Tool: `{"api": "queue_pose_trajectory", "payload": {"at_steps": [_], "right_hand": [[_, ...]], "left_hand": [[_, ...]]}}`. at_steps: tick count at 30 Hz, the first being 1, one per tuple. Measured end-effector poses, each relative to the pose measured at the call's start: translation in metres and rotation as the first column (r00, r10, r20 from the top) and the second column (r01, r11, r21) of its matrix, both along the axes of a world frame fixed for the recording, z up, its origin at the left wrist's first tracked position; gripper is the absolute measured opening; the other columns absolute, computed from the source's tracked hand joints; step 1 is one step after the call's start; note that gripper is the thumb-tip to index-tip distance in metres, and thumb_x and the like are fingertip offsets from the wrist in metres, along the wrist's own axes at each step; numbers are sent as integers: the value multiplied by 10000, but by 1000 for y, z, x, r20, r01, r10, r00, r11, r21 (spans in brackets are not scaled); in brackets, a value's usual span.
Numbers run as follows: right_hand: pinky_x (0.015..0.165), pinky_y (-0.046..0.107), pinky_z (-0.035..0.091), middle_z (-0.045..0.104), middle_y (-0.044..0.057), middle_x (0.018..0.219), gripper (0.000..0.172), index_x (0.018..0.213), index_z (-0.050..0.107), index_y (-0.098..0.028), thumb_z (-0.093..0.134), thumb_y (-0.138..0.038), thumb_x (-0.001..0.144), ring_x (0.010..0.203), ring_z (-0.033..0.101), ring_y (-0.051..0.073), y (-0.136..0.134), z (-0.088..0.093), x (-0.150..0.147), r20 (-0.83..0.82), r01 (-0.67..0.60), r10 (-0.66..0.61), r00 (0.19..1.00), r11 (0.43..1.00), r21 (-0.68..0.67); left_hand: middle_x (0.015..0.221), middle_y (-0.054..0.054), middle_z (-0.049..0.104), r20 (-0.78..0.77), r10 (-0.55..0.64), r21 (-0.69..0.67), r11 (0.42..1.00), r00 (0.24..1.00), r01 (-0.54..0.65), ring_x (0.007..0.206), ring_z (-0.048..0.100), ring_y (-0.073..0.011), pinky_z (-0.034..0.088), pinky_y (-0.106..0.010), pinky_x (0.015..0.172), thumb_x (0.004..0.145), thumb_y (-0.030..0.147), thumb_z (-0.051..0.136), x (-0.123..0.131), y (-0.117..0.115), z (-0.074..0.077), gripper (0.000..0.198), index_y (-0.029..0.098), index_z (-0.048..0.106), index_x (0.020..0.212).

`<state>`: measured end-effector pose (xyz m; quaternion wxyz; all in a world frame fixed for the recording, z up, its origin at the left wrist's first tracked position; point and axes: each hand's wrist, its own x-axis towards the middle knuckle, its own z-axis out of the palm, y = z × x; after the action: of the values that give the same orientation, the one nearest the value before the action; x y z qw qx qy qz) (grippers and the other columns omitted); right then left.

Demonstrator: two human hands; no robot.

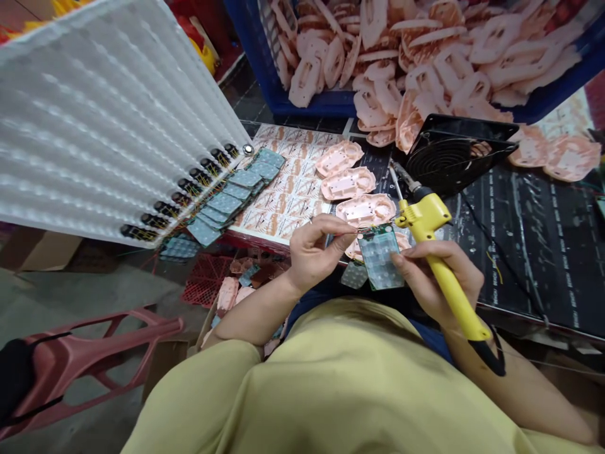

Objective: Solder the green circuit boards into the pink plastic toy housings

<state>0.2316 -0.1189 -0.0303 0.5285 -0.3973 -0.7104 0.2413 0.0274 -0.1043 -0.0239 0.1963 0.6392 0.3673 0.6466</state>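
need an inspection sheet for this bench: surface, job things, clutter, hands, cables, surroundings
Surface: black covering with white lettering; orange-and-white printed sheet at left.
Job's things: green circuit board with grey button pad; yellow pistol-shaped soldering tool; row of pale pink plastic shells.
Clutter: square black fan; overlapping grey button-pad boards.
Hands: left hand pinches beside the circuit board's top edge, anything held too small to tell; right hand holds its right edge and the soldering tool.
Cables: thin black cable near the fan; short yellow wire.
Surroundings: white ribbed panel; blue plastic crate heaped with pink shells; red plastic stool.
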Motion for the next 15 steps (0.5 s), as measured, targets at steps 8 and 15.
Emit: {"api": "queue_pose_trajectory", "payload": {"at_steps": [8, 15], "right_hand": [[598, 199, 551, 698, -29, 791, 173, 960, 600, -228, 733, -181, 859, 620, 661, 111, -2, 8, -7, 106, -90, 70, 992, 976, 198], [854, 300, 586, 696, 54, 1173, 198, 1154, 590, -220, 606, -231, 957, 1010, 700, 184, 60, -3, 24, 394, -110, 3, 919, 962, 249]], "left_hand": [[760, -14, 731, 387, -125, -407, 866, 914, 291, 791, 718, -153, 584, -300, 777, 726, 528, 820, 0, 5, 15, 355, 203, 676, 720], [564, 39, 605, 407, -138, -619, 686, 903, 383, 570, 688, -155, 604, -323, 664, 570, 612, 875, -35, 16, 34, 527, 179, 595, 681]]}}
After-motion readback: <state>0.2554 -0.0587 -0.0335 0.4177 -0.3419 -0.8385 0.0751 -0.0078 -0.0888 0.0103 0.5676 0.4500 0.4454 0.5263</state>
